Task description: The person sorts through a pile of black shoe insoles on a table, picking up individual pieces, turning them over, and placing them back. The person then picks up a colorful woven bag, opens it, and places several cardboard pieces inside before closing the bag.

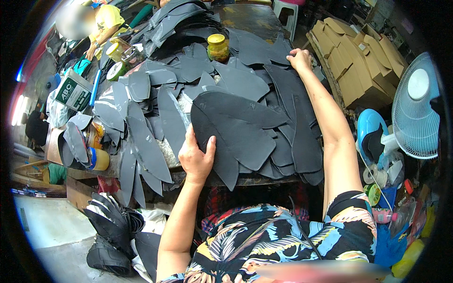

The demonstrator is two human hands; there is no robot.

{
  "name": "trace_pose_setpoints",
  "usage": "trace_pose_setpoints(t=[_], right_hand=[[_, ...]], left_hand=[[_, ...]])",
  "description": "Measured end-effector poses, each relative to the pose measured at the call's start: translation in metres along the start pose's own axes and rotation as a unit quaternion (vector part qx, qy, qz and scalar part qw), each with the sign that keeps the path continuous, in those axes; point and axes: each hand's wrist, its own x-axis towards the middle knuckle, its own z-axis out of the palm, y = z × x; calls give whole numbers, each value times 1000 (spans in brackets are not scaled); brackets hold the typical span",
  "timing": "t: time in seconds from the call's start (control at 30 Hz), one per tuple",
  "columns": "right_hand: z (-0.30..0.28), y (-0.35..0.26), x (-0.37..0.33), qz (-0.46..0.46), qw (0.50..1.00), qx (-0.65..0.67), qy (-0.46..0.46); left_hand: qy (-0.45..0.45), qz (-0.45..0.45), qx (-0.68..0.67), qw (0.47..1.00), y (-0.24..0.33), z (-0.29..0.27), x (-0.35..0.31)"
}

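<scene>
Here, the dark panel (233, 129) in the left hand (196, 158) points lengthwise lower-right.

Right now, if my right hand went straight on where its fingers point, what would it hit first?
Probably the dark grey cut piece just left of your right hand. The hand's height is unclear; if it cleared that piece, the yellow-lidded jar looks next in line.

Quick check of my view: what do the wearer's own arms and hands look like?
The left hand and right hand are ungloved, with no watch visible. Both forearms are bare. The right sleeve is short, black with a blue, orange and cream leafy print; the left sleeve barely shows.
</scene>
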Motion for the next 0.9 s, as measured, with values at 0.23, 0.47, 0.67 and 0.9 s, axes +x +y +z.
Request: trace_pose_setpoints(t=[0.23, 0.47, 0.67, 0.9], right_hand=[[-13, -39, -39, -255, 959, 81, 98], [-56, -95, -137, -441, 879, 171, 50], [-98, -89, -232, -533, 832, 139, -60], [-116, -52, -283, -520, 829, 43, -201]], left_hand=[[-1, 1, -9, 1000, 1, 0, 1], [-16, -30, -7, 999, 1, 1, -1], [-5, -18, -32, 999, -2, 4, 0], [-4, -14, -20, 1000, -1, 5, 0]])
